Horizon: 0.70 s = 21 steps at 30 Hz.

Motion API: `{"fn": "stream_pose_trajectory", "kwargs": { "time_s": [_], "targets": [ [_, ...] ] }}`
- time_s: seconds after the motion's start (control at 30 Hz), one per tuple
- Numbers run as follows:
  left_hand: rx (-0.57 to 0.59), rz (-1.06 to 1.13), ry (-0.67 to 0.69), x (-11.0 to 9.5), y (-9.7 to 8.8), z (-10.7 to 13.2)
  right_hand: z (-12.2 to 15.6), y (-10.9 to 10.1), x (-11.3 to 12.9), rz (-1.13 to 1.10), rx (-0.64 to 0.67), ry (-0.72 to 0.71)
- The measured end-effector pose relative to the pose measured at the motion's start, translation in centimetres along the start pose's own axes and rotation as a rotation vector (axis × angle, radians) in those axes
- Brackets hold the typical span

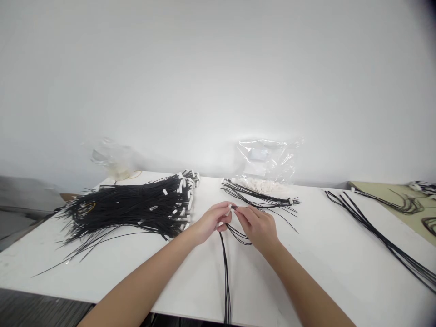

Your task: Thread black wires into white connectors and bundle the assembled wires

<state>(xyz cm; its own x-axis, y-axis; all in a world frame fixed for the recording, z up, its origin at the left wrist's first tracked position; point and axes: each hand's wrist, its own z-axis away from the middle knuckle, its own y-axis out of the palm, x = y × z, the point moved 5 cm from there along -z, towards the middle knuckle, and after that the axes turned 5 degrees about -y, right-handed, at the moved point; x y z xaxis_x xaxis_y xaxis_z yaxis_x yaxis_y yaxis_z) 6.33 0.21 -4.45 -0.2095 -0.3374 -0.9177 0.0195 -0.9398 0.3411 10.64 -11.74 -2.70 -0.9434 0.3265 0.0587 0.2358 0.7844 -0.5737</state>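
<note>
Above the middle of the table, my left hand (214, 221) is closed in a pinch on a small white connector (230, 207). My right hand (258, 223) meets it from the right, its fingertips pinching a thin black wire (234, 207) at the connector. More black wires (225, 268) hang from below my left hand toward the table's front edge, and a few curve beneath my right hand. The fingers partly hide the wire ends. Just behind my hands lies a small bundle of black wires (252, 196) with white connectors.
On the left is a large heap of black wires (129, 206) with white connectors. A clear plastic bag (267, 159) of white connectors stands against the wall, another bag (114, 159) at back left. Long black wires (378, 231) lie at right, near a yellowish board (384, 188).
</note>
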Motion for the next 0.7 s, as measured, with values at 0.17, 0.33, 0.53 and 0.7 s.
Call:
{"fn": "stream_pose_trajectory", "kwargs": {
  "time_s": [0.17, 0.33, 0.53, 0.7],
  "targets": [
    [0.010, 0.026, -0.011, 0.2, 0.0, 0.0, 0.0, 0.0, 0.0, 0.005, 0.003, -0.003],
    [-0.005, 0.071, -0.006, 0.4, -0.2, -0.3, -0.2, 0.0, 0.1, 0.000, 0.028, 0.000],
    [-0.136, 0.181, 0.081, -0.3, -1.4, -0.5, -0.9, -1.1, 0.6, 0.073, -0.098, -0.030],
    [-0.202, 0.294, 0.125, -0.7, -2.3, -0.5, -1.0, -2.3, 1.8, 0.093, -0.230, -0.160]
  ]
}}
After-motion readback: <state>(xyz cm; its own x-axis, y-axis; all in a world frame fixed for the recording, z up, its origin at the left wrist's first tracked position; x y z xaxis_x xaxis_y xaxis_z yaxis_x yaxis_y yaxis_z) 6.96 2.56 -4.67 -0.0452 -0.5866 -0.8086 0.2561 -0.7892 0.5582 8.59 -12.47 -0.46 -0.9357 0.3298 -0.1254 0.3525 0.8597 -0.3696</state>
